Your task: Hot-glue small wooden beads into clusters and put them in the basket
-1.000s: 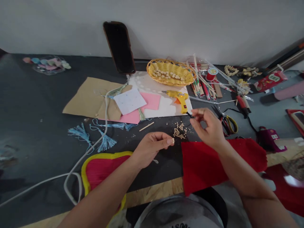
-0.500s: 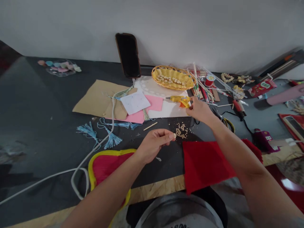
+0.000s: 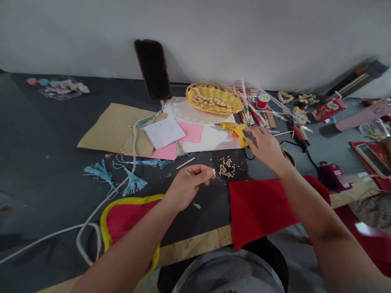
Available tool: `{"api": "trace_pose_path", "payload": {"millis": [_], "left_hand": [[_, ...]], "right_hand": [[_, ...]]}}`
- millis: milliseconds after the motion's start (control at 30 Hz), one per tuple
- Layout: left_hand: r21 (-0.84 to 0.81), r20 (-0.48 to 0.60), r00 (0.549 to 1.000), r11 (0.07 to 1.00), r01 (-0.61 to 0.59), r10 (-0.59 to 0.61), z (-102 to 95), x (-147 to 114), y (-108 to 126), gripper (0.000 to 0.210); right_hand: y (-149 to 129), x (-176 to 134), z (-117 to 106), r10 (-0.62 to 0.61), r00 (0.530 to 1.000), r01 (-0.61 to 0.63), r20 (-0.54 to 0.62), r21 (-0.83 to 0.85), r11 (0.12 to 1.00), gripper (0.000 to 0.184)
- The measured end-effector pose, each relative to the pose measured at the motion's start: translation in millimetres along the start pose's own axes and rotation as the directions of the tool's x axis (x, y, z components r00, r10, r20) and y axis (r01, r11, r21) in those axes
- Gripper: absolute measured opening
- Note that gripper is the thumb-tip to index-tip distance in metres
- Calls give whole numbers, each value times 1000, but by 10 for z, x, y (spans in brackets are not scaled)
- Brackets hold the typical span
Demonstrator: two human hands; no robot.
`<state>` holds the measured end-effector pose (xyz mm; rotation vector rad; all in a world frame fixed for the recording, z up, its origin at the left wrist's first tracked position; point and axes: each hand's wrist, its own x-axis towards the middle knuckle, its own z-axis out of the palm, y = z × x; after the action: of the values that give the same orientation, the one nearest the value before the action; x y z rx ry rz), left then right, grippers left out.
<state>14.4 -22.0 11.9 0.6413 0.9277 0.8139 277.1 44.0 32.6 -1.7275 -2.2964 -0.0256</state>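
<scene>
My left hand [image 3: 193, 182] pinches a small cream-coloured piece [image 3: 214, 173] between thumb and fingertips; it looks like a few tiny beads joined together. Right beside it, many loose pale beads [image 3: 227, 167] are scattered on the dark table. A yellow glue gun [image 3: 232, 128] lies on the edge of the white board, nozzle to the left. Just right of its handle is my right hand [image 3: 265, 147], fingers apart and holding nothing. Behind the gun, a yellow wicker basket [image 3: 195, 105] has small pale bead pieces along its bottom.
Pink, white and brown papers [image 3: 113, 130] lie left of the gun. A phone [image 3: 153, 71] leans on the wall, its white cable [image 3: 105, 199] looping leftward. Blue tassels [image 3: 134, 184], red cloth [image 3: 262, 207], a stick [image 3: 185, 163] and a red thread spool [image 3: 262, 101] are around.
My right hand has let go of the glue gun's handle and moved a little to the right of it. My left hand keeps its pinch. The view has shifted slightly.
</scene>
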Motion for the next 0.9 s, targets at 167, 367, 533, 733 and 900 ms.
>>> {"api": "trace_pose_path", "payload": {"millis": [167,367,533,733,900], "left_hand": [[-4,9,1000,1000,11,-11,13,-6,2,22],[-30,-4,1000,999,-15,15,18,-13,23,23],[-55,-5,1000,998,-12,12,21,-24,30,22],[-74,13,1000,997,-2,3,20,-27,27,22],[-105,15,1000,994,11,-10,19,-25,30,22]], "right_hand": [[-71,37,51,86,996,-88,34,65,994,21],[112,365,272,344,901,-392,264,160,906,32],[124,366,241,367,873,-458,322,279,844,32],[-5,61,41,371,876,-470,310,725,504,26],[-123,-365,-197,339,910,-331,238,910,250,28]]}}
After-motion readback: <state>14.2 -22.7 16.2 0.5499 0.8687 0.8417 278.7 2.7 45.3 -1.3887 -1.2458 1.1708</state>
